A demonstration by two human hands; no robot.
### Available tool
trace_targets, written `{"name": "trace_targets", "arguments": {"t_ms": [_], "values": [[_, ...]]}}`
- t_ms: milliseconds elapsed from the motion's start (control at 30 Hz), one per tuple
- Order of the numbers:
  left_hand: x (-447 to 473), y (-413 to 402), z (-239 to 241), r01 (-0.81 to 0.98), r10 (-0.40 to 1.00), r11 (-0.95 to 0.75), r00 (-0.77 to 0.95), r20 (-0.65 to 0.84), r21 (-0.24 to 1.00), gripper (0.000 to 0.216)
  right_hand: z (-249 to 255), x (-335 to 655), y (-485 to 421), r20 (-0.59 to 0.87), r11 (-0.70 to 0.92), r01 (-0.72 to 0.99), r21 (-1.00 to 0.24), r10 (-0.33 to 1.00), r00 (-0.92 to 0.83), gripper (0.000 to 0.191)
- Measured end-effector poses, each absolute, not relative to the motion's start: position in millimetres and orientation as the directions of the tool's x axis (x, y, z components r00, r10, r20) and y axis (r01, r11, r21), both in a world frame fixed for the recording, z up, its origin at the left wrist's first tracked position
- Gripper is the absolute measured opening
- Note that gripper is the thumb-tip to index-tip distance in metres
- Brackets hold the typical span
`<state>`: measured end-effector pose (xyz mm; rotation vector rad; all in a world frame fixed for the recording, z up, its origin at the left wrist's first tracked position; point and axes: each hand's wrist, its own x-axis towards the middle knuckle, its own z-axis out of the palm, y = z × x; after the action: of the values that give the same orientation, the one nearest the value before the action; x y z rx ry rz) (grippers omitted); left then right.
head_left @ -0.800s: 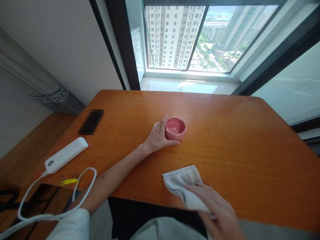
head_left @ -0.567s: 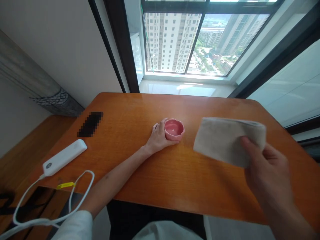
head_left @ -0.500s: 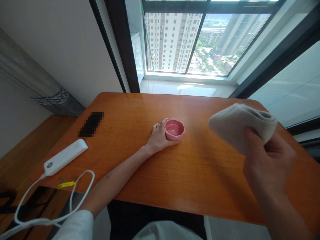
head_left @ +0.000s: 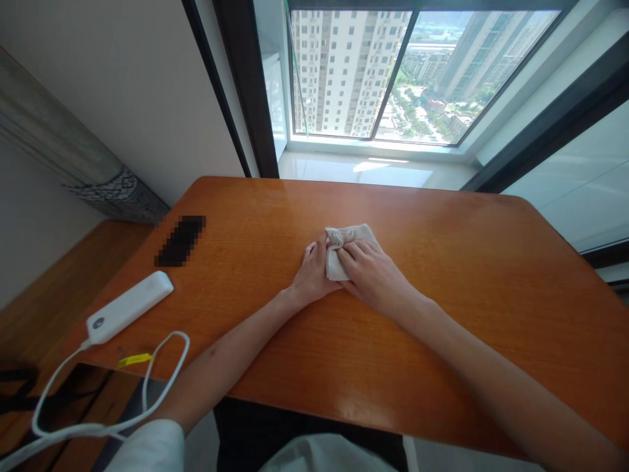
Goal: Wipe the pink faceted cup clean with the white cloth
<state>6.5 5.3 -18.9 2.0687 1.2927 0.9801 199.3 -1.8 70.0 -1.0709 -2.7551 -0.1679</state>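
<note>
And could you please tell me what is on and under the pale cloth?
The right hand lies on top of the pale cloth, and the left hand is at its edge. Whatever is underneath is covered.

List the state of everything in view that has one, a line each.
Light cloth: bunched, under the right hand
Right hand: on the cloth, fingers bent
Left hand: curved, at the cloth's left edge
White bar: lying on the table, cable attached
Cable: looped
Dark item: pixelated, state unclear
Window: open or shut unclear
</note>
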Motion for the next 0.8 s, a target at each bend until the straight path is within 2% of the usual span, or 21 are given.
{"name": "trace_targets", "arguments": {"t_ms": [67, 133, 267, 300, 367, 433, 467, 533, 600, 700, 800], "values": [[6.6, 4.7, -18.2, 0.517, 0.904, -0.425, 0.282, 0.321, 0.743, 0.144, 59.8, 198.0, 0.2, 0.22, 0.75, 0.661, 0.027, 0.641, -0.736, 0.014], [6.9, 3.6, -17.7, 0.515, 0.9, -0.433, 0.284, 0.329, 0.739, 0.145, 43.4, 200.3, 1.1, 0.308, 0.765, 0.644, -0.019, 0.617, -0.724, 0.01], [7.8, -0.6, -16.0, 0.505, 0.892, -0.452, 0.274, 0.361, 0.735, 0.136, 19.6, 208.2, 3.4, 0.491, 0.756, 0.627, -0.19, 0.626, -0.606, 0.018], [7.9, -2.1, -14.8, 0.494, 0.883, -0.469, 0.269, 0.384, 0.732, 0.133, 18.9, 208.2, 4.3, 0.517, 0.732, 0.62, -0.281, 0.66, -0.545, 0.024], [7.7, -5.5, -10.8, 0.486, 0.844, -0.536, 0.282, 0.457, 0.69, 0.131, 23.0, 203.5, 6.6, 0.507, 0.586, 0.581, -0.565, 0.802, -0.316, 0.038], [6.8, -8.0, -5.2, 0.531, 0.799, -0.596, 0.325, 0.505, 0.602, 0.128, 30.7, 192.6, 9.0, 0.336, 0.312, 0.396, -0.864, 0.942, -0.01, 0.049], [5.8, -8.5, -2.3, 0.574, 0.792, -0.602, 0.341, 0.506, 0.556, 0.124, 34.5, 185.5, 10.2, 0.205, 0.175, 0.252, -0.952, 0.974, 0.1, 0.051], [2.4, -7.9, 2.5, 0.67, 0.803, -0.574, 0.348, 0.483, 0.472, 0.112, 40.4, 170.5, 11.8, 0.001, 0.001, 0.002, -1.0, 0.987, 0.161, 0.05], [-2.5, -5.8, 4.4, 0.731, 0.806, -0.555, 0.355, 0.473, 0.396, 0.097, 44.4, 157.8, 11.6, -0.083, -0.073, -0.116, -0.991, 0.993, 0.089, 0.046], [-9.2, -2.7, 2.7, 0.742, 0.778, -0.584, 0.396, 0.488, 0.329, 0.091, 50.6, 148.7, 8.3, -0.122, -0.12, -0.15, -0.981, 0.992, 0.005, 0.041], [-10.8, -1.3, 1.1, 0.725, 0.769, -0.594, 0.383, 0.512, 0.35, 0.094, 60.0, 150.5, 5.9, -0.125, -0.121, -0.16, -0.98, 0.992, 0.017, 0.038]]}}
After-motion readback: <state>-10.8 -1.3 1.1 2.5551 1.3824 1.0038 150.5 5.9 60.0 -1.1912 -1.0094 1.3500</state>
